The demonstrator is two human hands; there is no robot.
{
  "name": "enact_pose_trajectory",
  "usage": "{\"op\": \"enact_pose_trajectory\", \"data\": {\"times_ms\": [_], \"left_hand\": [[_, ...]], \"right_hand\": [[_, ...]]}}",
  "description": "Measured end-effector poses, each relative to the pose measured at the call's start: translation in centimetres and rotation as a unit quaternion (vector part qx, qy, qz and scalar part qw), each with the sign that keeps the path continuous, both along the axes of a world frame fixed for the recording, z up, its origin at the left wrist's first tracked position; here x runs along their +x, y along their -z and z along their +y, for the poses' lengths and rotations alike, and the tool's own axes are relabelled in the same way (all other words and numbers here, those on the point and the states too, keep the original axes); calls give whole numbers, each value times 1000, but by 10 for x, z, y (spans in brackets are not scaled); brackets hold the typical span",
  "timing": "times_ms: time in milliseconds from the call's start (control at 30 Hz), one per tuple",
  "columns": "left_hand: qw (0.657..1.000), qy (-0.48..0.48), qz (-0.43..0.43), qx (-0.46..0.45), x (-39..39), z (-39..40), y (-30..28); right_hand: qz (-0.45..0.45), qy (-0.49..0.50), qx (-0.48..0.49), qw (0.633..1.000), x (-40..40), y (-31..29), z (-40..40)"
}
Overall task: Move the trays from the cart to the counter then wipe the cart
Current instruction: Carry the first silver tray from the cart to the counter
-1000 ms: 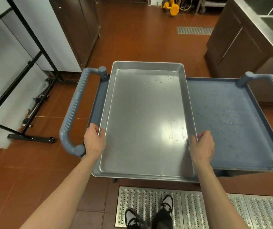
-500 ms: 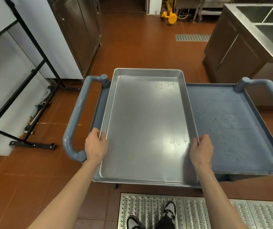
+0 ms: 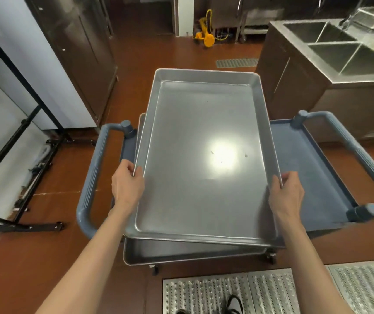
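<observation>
Bare metal, smooth and glaring under the overhead light, makes up the top tray (image 3: pixel 204 159), which is held clear of a second tray (image 3: pixel 181 254) left on the blue cart (image 3: pixel 312 177); the lifted one is skewed slightly against the one beneath. The left hand (image 3: pixel 127 184) is clamped on the long rim at 9 o'clock, thumb over the lip, and the right hand (image 3: pixel 286 193) is pinched on the opposite rim at 3 o'clock. Both grips sit toward the near end, so the far end, at 12 o'clock, is likely to sag; the tray is best kept level and drawn close to the body. The rims look thin and perhaps wet, so a firm pinch is advised. The steel counter with sinks (image 3: pixel 340 71) lies at about 2 o'clock, well apart, and a turn to the right is called for. The cart handle (image 3: pixel 362 155) at 3 o'clock should be cleared while swinging.
</observation>
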State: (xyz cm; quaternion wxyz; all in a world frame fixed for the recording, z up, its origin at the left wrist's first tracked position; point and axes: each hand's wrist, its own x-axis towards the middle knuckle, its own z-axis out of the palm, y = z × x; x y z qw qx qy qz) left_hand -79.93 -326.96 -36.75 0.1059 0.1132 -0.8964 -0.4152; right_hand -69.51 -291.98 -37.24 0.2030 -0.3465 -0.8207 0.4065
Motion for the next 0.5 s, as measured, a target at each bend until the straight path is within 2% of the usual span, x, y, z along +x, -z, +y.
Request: {"op": "enact_pose_trajectory", "data": {"times_ms": [267, 500], "left_hand": [[999, 46, 21, 10, -3, 60, -40], [994, 98, -3, 46, 28, 162, -47]], "right_hand": [[19, 64, -53, 996, 32, -31, 48], [21, 126, -38, 991, 106, -53, 133]]}}
